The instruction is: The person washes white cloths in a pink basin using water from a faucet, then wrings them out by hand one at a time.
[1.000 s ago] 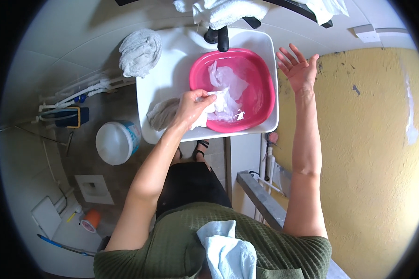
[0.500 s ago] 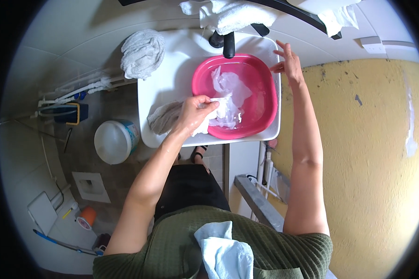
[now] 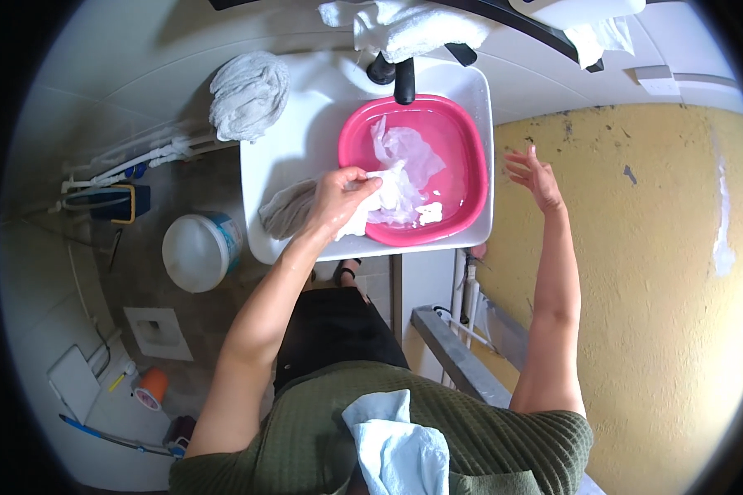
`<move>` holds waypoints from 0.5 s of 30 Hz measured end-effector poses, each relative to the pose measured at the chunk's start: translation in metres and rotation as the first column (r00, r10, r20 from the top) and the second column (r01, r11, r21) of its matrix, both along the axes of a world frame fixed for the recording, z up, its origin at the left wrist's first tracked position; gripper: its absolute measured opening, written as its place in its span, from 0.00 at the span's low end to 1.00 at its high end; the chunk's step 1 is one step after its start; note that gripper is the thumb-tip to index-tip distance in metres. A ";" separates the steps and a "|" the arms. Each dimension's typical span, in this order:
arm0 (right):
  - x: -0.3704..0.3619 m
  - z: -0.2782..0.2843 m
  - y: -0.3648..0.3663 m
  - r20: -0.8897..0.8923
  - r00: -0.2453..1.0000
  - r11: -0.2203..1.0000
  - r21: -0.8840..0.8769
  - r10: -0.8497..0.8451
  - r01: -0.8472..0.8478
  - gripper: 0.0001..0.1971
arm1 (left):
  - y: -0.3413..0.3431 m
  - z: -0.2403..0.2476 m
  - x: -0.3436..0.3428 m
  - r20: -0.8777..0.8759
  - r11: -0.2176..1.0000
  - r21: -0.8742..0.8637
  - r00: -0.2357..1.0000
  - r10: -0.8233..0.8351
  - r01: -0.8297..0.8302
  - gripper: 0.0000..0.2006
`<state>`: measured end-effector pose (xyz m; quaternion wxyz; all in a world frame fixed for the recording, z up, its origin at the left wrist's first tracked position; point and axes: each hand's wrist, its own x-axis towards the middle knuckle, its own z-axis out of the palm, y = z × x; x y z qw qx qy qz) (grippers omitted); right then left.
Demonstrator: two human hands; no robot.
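A pink plastic basin (image 3: 475, 190) with water in it stands in the white sink (image 3: 305, 91). Over the basin's left rim, my left hand (image 3: 340, 198) pinches a wet white cloth (image 3: 398, 198), most of which lies in the water. Part of the cloth hangs outside the rim, below my fingers. A small white clump (image 3: 429, 214) shows at the water surface near the cloth. Off the sink's right side, my right hand (image 3: 539, 180) is in the air with its fingers apart, holding nothing. A greyish cloth (image 3: 287, 209) lies in the sink just left of my left hand.
Behind the basin is a black faucet (image 3: 404, 81), with a white towel (image 3: 421, 31) above it. A bundled grey-white towel (image 3: 249, 96) rests at the sink's back left corner. A white bucket (image 3: 196, 252) stands on the floor at left; a yellow wall (image 3: 636, 289) is at right.
My right hand has moved from the sink's back right corner toward me and slightly right. My left hand keeps its pinch on the cloth. The white clump in the water looks larger.
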<state>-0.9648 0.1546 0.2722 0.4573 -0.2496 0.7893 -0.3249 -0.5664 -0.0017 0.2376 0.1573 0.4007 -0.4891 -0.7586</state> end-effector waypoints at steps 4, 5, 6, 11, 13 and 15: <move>0.003 0.013 0.008 -0.118 0.984 0.977 0.155 -0.131 0.149 0.38 | 0.001 0.003 -0.001 -0.009 1.000 0.008 1.000 -0.009 0.009 0.08; 0.004 0.019 0.008 -0.121 0.978 0.972 0.144 -0.168 0.185 0.40 | 0.001 0.004 -0.001 -0.001 1.000 0.005 1.000 -0.005 0.005 0.08; 0.004 0.025 0.007 -0.121 0.977 0.970 0.146 -0.176 0.192 0.40 | 0.001 0.004 -0.001 0.006 1.000 0.001 1.000 -0.002 0.002 0.08; 0.005 0.046 0.002 0.525 0.843 0.864 -0.365 -0.116 0.347 0.37 | 0.001 -0.003 -0.002 -0.006 1.000 0.025 1.000 0.003 -0.003 0.07; 0.007 0.047 -0.003 0.441 0.887 0.859 -0.394 -0.137 0.329 0.35 | 0.001 -0.001 -0.003 0.025 1.000 -0.019 1.000 -0.001 0.001 0.07; 0.014 0.051 -0.008 0.358 0.922 0.857 -0.419 -0.149 0.301 0.34 | 0.002 0.003 -0.001 0.032 1.000 -0.005 0.999 -0.001 0.002 0.07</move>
